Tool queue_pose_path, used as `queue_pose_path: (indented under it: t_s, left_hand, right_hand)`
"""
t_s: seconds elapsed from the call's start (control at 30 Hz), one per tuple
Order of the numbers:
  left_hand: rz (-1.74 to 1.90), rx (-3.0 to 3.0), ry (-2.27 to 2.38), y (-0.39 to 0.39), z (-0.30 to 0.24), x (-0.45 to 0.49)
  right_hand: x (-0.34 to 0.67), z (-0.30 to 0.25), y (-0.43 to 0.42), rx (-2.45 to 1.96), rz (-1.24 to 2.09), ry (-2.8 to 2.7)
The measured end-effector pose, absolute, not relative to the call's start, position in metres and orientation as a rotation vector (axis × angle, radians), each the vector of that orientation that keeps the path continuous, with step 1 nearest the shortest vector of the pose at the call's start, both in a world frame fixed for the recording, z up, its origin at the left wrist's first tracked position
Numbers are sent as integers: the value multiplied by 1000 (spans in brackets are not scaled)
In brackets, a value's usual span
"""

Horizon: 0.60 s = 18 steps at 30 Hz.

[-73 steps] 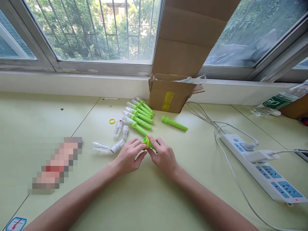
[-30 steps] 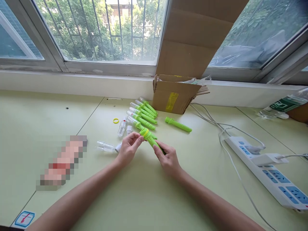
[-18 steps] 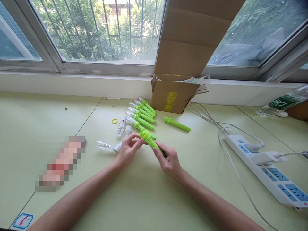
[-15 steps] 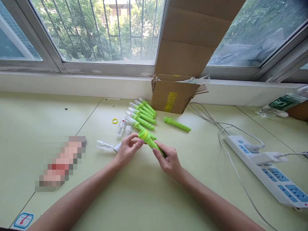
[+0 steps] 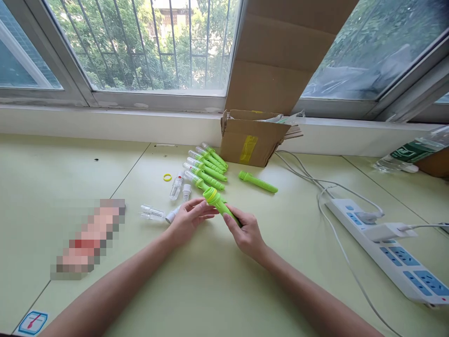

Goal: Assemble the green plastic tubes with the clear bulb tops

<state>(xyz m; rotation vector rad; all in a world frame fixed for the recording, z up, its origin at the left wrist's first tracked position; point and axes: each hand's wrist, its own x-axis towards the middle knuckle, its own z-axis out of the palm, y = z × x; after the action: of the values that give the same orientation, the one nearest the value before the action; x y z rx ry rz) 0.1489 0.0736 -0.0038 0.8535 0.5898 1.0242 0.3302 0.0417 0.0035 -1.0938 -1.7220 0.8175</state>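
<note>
My right hand (image 5: 247,234) is closed round the lower part of a green plastic handle (image 5: 220,204), which tilts up to the left. A yellow ring (image 5: 211,195) sits round its wide, open top end. My left hand (image 5: 187,219) is just left of that end with fingers stretched out and apart; whether a fingertip touches the handle I cannot tell. Beyond the hands lies a row of several green handles with clear tips (image 5: 206,164). Left of them are a clear plastic piece with a red dot (image 5: 176,187), a white-capped piece (image 5: 186,192) and another clear piece (image 5: 152,213).
A loose yellow ring (image 5: 167,177) and a single green handle (image 5: 258,182) lie on the table. Behind stands a cardboard box (image 5: 252,140). On the right are a power strip (image 5: 389,252) with cables and a plastic bottle (image 5: 414,150). A blurred patch (image 5: 89,238) covers something at left.
My left fingers have loosened from the top of the green handle and spread out beneath it. My right hand still holds the handle, which has shifted slightly right.
</note>
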Motion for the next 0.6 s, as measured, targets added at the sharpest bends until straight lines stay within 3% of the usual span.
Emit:
queue_pose_path:
  t_s: [0.37,0.6]
  left_hand:
    - [1091,603,709,75,-1,146]
    - [1089,882,813,70,0,150]
  right_hand:
    - [327,0,44,-1116,858,-1758]
    - [327,1,45,-1192,800,-1769]
